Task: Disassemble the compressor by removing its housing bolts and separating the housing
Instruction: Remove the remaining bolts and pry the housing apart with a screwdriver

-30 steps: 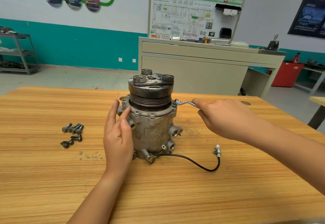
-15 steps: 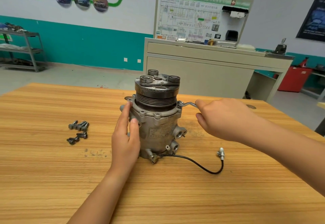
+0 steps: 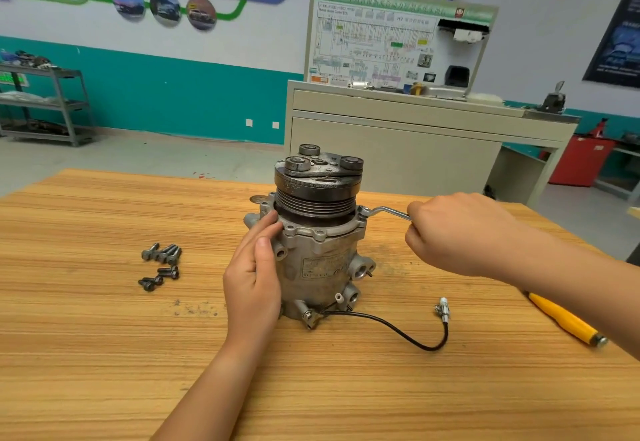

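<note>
A wooden tabletop (image 3: 104, 354) with a striped grain fills the near view. From its front edge the left hand (image 3: 252, 278) reaches up and lies flat against the left side of the compressor (image 3: 318, 260), fingers straight and close together, their tips at the flange just under the grooved pulley. The compressor stands upright near the middle of the tabletop, pulley end on top. A black cable (image 3: 408, 331) loops out from its base to the right and ends in a small connector (image 3: 443, 309) lying on the wood. To the left, well apart from the compressor, loose bolts (image 3: 161, 264) lie in two small clusters. On the right, the right hand (image 3: 457, 232) curls round the handle of a metal wrench (image 3: 381, 212), whose head sits at the flange's right edge (the fastener under it is hidden). A yellow-handled tool (image 3: 564, 319) lies near the right forearm. Beyond stand a beige cabinet (image 3: 398, 149) bearing a wiring-diagram board (image 3: 381, 42), and a metal shelf rack (image 3: 52, 104) against the teal-and-white wall.
</note>
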Available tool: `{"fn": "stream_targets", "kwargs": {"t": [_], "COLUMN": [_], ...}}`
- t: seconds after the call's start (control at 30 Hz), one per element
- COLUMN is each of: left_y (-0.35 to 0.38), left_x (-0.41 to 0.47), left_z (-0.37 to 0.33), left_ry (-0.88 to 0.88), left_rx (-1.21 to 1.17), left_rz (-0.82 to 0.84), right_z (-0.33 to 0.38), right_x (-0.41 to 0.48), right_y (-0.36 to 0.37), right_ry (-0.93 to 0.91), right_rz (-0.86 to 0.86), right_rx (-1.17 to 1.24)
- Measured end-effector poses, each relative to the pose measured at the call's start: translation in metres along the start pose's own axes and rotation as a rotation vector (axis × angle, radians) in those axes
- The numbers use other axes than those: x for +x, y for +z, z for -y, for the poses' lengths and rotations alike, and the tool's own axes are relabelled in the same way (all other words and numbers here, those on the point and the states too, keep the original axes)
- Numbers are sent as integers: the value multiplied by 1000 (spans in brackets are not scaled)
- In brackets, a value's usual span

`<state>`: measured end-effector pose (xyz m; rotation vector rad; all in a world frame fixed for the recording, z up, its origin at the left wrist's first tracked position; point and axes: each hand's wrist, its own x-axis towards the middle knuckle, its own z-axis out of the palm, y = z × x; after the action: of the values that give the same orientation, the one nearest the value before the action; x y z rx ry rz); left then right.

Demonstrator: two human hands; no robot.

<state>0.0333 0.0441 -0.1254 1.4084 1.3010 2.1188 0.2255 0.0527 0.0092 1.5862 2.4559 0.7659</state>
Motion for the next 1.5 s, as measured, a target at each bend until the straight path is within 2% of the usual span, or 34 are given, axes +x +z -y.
{"fn": "stream_targets", "kwargs": {"t": [0.1,0.3,0.5,0.77,1.0,1.3,1.37,1.5], "left_y": [0,5,8,6,5,4,4,4], "left_x": [0,0,1,1,2,2,3,3], "left_z": [0,3,10,8,9,10,11,11], "left_ry": [-5,-125,-113,-143,-146,-119,-115,-102], "left_rx": [7,66,254,230,228,226,230,239], "left_rz": [3,78,112,141,147,141,139,140], "right_z": [6,16,27,24,30,-28,-37,-36], "right_x": [-2,-8,-13,-8,-7,27,41,66], "right_y": [-9,-20,-17,-18,2,5,16,44], "right_ry": [-17,-131,-85,-79,-111,-258,-237,-199], "right_rz": [58,96,124,149,69,-48,-74,-213], "right_rx": [-88,-343,-325,-326,-370,-409,-371,-124]}}
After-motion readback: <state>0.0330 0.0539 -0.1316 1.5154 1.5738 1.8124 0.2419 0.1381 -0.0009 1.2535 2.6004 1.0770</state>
